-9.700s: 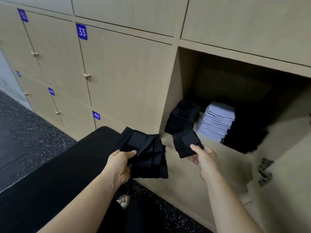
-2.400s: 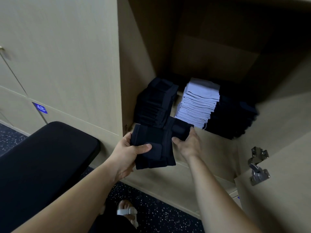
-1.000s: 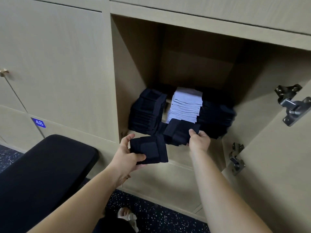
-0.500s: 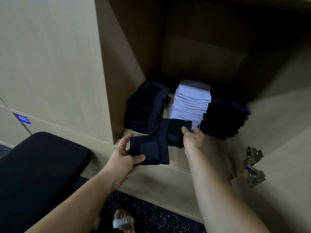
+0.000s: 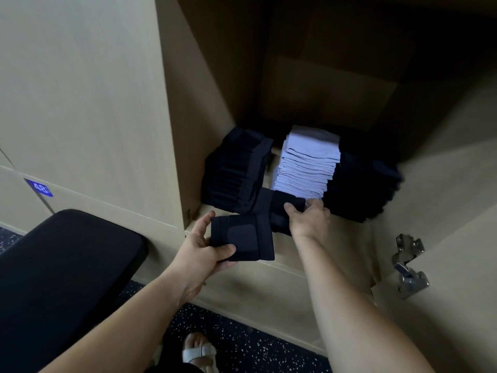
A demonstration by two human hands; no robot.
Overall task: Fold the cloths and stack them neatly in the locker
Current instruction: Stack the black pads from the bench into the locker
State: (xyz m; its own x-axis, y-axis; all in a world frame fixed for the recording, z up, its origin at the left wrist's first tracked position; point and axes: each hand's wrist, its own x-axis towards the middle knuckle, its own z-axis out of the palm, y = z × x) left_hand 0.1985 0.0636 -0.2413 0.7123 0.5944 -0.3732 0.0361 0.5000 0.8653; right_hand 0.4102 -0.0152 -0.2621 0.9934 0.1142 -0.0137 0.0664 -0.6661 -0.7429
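Head camera shows the left hand (image 5: 200, 254) gripping a folded dark cloth (image 5: 242, 238) just outside the locker (image 5: 347, 238) lip. The right hand (image 5: 309, 220), ahead and slightly right of it, pinches a second dark cloth (image 5: 279, 208) lying on the locker floor before the pale stack (image 5: 306, 162). Best, I judge, to square that piece against the dark stack (image 5: 236, 170) beyond the left hand, edges flush, before letting go. Far left of the left hand, a blue label (image 5: 40, 187) reads 48.

3 stacks (image 5: 306, 162), 2 loose blk cloths (image 5: 242, 238)
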